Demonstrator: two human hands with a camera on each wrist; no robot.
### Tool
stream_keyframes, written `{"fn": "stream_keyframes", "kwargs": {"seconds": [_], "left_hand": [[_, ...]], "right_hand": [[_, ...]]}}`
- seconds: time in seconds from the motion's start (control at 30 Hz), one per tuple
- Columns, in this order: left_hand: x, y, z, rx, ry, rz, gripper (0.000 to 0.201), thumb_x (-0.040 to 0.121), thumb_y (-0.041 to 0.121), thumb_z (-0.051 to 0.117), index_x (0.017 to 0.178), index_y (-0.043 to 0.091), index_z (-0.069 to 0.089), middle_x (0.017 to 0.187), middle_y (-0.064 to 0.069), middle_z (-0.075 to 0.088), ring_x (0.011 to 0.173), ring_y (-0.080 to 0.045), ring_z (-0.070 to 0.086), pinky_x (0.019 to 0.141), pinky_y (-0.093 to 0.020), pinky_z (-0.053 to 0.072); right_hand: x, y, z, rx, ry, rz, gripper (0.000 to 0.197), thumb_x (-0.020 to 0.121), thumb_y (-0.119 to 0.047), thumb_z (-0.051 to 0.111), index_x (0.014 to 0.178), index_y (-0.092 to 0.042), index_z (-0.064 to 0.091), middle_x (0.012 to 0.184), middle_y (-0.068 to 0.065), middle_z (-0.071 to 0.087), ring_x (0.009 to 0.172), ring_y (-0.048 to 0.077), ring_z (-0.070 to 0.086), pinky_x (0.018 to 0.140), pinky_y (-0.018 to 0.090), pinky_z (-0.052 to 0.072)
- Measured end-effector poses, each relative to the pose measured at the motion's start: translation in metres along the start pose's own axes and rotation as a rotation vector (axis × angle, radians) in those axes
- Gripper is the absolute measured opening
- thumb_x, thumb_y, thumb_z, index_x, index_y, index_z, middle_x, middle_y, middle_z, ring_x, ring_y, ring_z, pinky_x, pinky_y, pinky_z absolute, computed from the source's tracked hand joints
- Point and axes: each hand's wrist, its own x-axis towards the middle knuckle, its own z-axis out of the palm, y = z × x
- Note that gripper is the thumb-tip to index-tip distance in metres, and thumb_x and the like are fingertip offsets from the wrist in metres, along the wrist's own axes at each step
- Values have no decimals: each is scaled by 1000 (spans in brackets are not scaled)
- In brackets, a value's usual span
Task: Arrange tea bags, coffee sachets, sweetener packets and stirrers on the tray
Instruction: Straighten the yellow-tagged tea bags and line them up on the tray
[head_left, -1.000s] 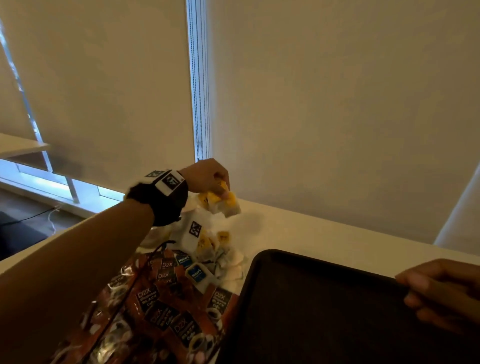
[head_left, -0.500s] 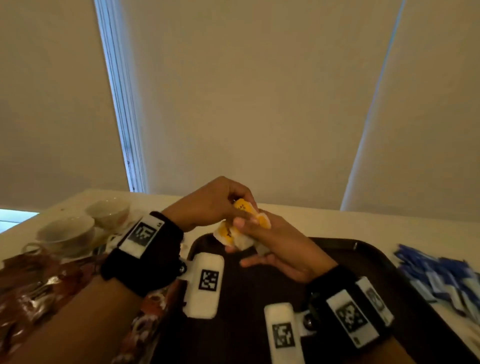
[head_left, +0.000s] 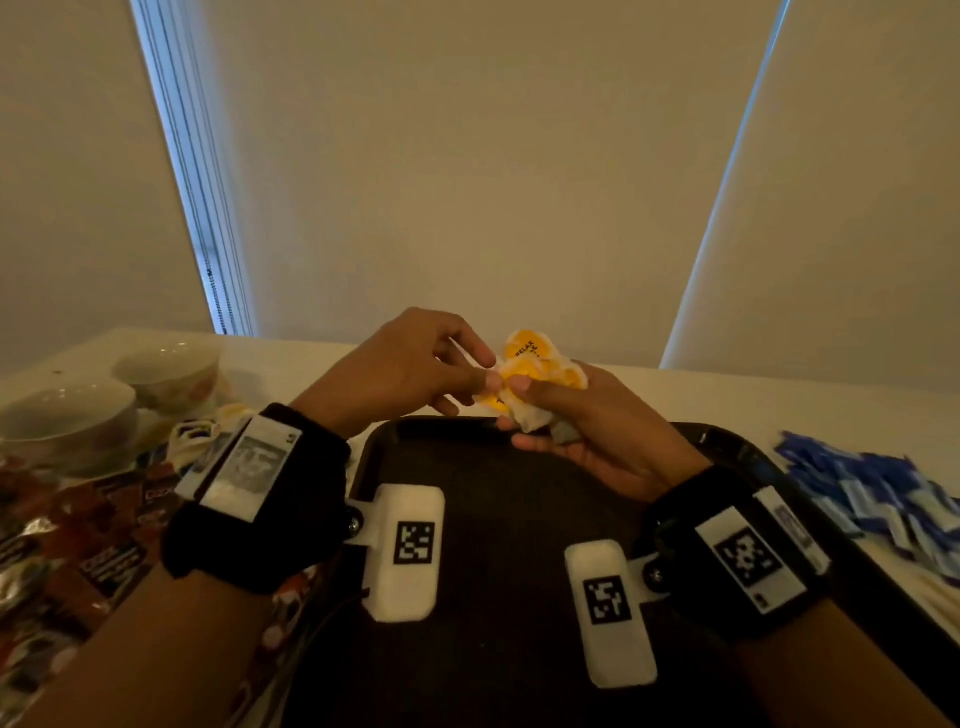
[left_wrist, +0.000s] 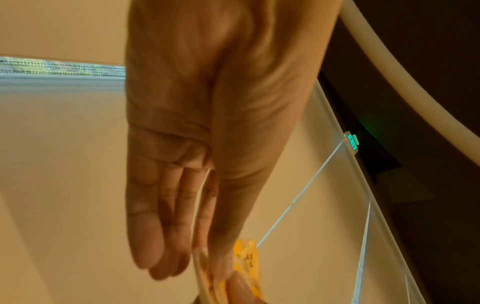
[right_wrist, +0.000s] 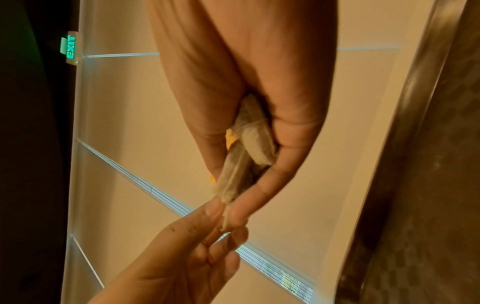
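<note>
Both hands meet over the far rim of the dark brown tray (head_left: 519, 519), at about twelve o'clock from its middle. The right hand (head_left: 587, 431) has its fingers curled round a small bunch of tea bags (head_left: 535, 369), white paper pouches with yellow tags; one tag reads "RELAX". From the right wrist view the bags (right_wrist: 249, 148) sit clamped between thumb and fingers, their lower ends sticking out. The left hand (head_left: 410, 364) pinches the near edge of the same bunch between thumb and forefinger, while its other fingers are loosely spread. In the left wrist view the left hand (left_wrist: 197, 144) shows its fingers lying straight and close together, with a yellow tag (left_wrist: 246, 265) at the thumb tip. The bunch is held in the air, above the tray and not touching it.

On the white table (head_left: 779, 400), at about nine o'clock from the tray, lies a heap of brown and red coffee sachets (head_left: 78, 545). Beyond it, at about ten o'clock, stand two pale cups (head_left: 119, 395), just beside each other, with a few more tea bags (head_left: 208, 431) in front of them. At about three o'clock from the tray lies a pile of blue and white sweetener packets (head_left: 883, 493). Each wrist wears a black band with white marker tags.
</note>
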Motion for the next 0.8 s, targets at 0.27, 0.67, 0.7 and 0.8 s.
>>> {"fn": "stream_keyframes", "kwargs": {"seconds": [0.27, 0.67, 0.7, 0.8], "left_hand": [[-2, 1, 4, -110, -60, -73, 15, 78, 4, 70, 92, -2, 66, 63, -3, 69, 55, -7, 65, 55, -17, 55], [2, -10, 0, -86, 55, -69, 9, 82, 10, 69, 90, 5, 67, 80, -13, 70, 63, -8, 66, 59, -19, 56], [3, -9, -1, -63, 69, -63, 9, 82, 10, 69, 90, 6, 67, 80, -12, 70, 62, -8, 66, 60, -19, 57], [0, -5, -11, 2, 163, -34, 6, 84, 11, 68, 89, 9, 67, 79, -9, 70, 63, -8, 66, 60, -20, 56]], "right_hand": [[2, 1, -3, 18, 37, 25, 27, 88, -16, 61, 114, -10, 59, 99, 7, 70, 79, 15, 71, 59, 27, 57], [6, 9, -6, 157, 68, 53, 28, 86, -12, 62, 113, -7, 59, 107, 10, 69, 87, 17, 71, 60, 26, 57], [7, 9, -7, 167, 76, 56, 29, 86, -12, 62, 114, -7, 58, 109, 11, 68, 88, 18, 70, 60, 26, 57], [8, 9, -8, 200, 92, 57, 33, 86, -11, 62, 118, -4, 57, 112, 14, 67, 86, 18, 70, 60, 26, 57]]}}
